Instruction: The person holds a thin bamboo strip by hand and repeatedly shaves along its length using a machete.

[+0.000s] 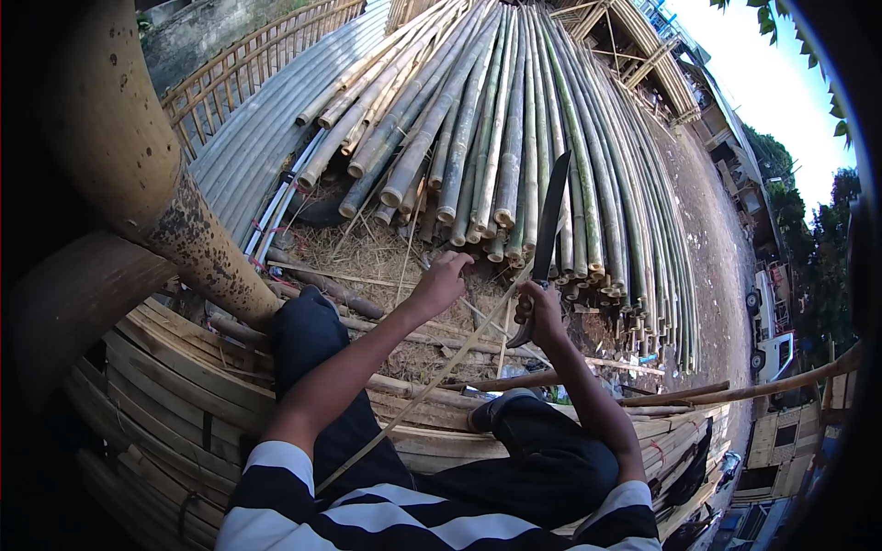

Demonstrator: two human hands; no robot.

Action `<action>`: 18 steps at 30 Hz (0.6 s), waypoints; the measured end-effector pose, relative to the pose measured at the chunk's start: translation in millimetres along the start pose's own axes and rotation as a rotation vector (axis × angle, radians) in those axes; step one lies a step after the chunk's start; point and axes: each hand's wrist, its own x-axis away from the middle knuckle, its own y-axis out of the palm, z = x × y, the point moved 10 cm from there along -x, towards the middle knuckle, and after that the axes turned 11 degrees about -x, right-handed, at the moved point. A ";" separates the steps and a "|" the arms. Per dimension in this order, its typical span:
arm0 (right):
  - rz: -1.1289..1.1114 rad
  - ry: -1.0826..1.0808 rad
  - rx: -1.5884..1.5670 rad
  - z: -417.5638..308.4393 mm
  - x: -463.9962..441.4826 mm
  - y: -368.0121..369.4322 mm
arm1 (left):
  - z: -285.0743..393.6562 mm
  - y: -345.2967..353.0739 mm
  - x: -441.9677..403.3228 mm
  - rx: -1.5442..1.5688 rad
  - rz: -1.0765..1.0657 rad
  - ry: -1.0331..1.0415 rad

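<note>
Head view: your right hand (pixel 542 312) grips machete (pixel 553 216), blade upright, presumably keeping edge clear of your left hand (pixel 441 283). Left hand loosely curled; cannot tell whether it holds anything. Bamboo strip (pixel 413 400) slants from your body toward right hand, probably braced for support. Bamboo poles (pixel 512 138) lie ahead, ends facing you. Containers: none made out.

The person has one left hand (pixel 441 285), one right hand (pixel 542 312); around are one knife (pixel 552 216), one strip (pixel 436 377), one shoe (pixel 499 408), dozens of poles (pixel 508 174).

striped shirt (pixel 413 525); black blade (pixel 553 216)
</note>
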 end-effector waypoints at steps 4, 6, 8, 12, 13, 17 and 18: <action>0.072 -0.019 -0.046 -7.2 1.3 -19.8 | 45.8 -18.9 22.0 0.063 -0.369 -0.073; 0.134 -0.011 -0.061 -10.9 5.9 -32.8 | 64.4 -14.5 58.5 0.079 -0.609 -0.133; 0.128 -0.017 -0.140 -7.5 -4.1 -52.5 | 76.4 -18.5 104.8 0.037 -0.641 -0.203; 0.210 -0.061 -0.157 -16.7 4.2 -67.2 | 101.8 -26.9 178.5 -0.002 -0.451 -0.211; 0.196 -0.062 -0.169 -15.6 2.9 -69.6 | 105.7 -33.0 183.2 -0.018 -0.338 -0.168; 0.143 -0.074 -0.215 -19.9 11.5 -68.9 | 91.6 -25.3 197.7 0.187 -0.381 -0.410; 0.138 -0.075 -0.200 -24.2 15.1 -67.0 | 86.8 -24.6 196.3 0.173 -0.383 -0.399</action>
